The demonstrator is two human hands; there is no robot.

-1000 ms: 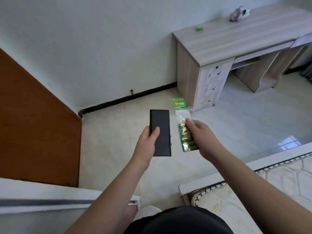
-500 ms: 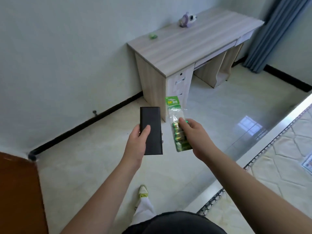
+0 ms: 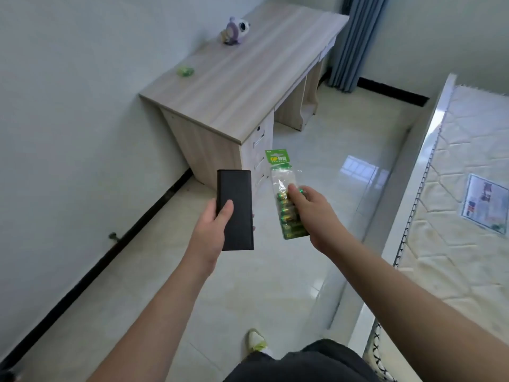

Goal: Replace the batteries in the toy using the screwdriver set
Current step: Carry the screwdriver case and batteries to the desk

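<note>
1. Nearest, at the bottom edge, the person's dark shorts (image 3: 297, 362) and one light shoe (image 3: 256, 341) with yellow-green laces show above the glossy pale tile floor (image 3: 261, 285).
2. Both bare forearms reach forward from the near edge, held over the floor.
3. The left hand (image 3: 212, 230) grasps a flat black case (image 3: 235, 208), its long side running near to far; the thumb lies across the case's top face and fingertips show at its right edge. The case is closed, so what it contains cannot be told.
4. Just right of it, the right hand (image 3: 311, 210) pinches a clear battery pack (image 3: 286, 197), thumb on top over the green-and-gold cells. The pack's green header card points to the far side.
5. The case and the pack are side by side and apart, with a narrow gap of floor showing between them.
6. On the right, a quilted mattress (image 3: 454, 216) lies on a white bed frame (image 3: 413, 150), with a printed label on its surface.
7. Beyond the hands stands a light wood desk (image 3: 248, 78) against the left wall, its drawers facing the near side.
8. On the desk's far part sits the purple and white toy (image 3: 234, 30); nearer along the wall edge lies a small green object (image 3: 186, 70), too blurred to identify.
9. Farthest, a blue-grey curtain (image 3: 355, 40) hangs past the desk's end.
</note>
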